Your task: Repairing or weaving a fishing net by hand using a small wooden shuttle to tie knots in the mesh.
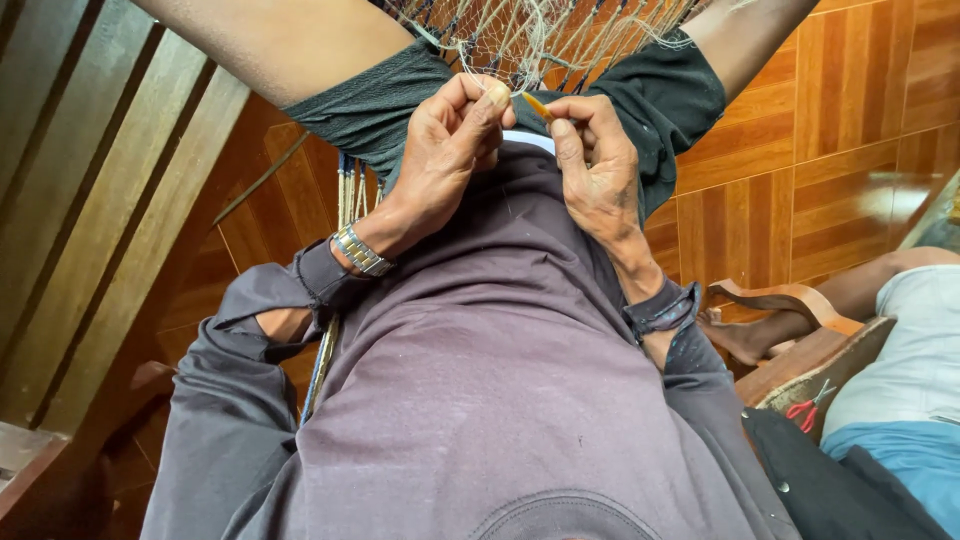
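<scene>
**Working a net at lap level**

Looking down through the head camera, we see both hands raised over our lap, close together at the lower edge of a pale fishing net [540, 35]. The net hangs across our knees and dark shorts [390, 105].

Our left hand [450, 150] is closed, thumb pressed against the curled fingers, pinching strands at the net's lower edge. A metal wristwatch [360, 250] sits on that wrist, just above the pushed-back sleeve.

Our right hand [600, 165] is also closed, gripping a small orange netting needle [538, 105] between thumb and forefinger. The needle tip points toward the left hand's fingertips and lies just beside them, under the net.

A bundle of thin cords [348, 195] hangs down beside the left forearm.

On the right, another person sits on a wooden chair [790, 300], with red-handled scissors [805, 408] lying on its seat. The floor [850, 130] is of glossy wood-pattern tiles.
</scene>
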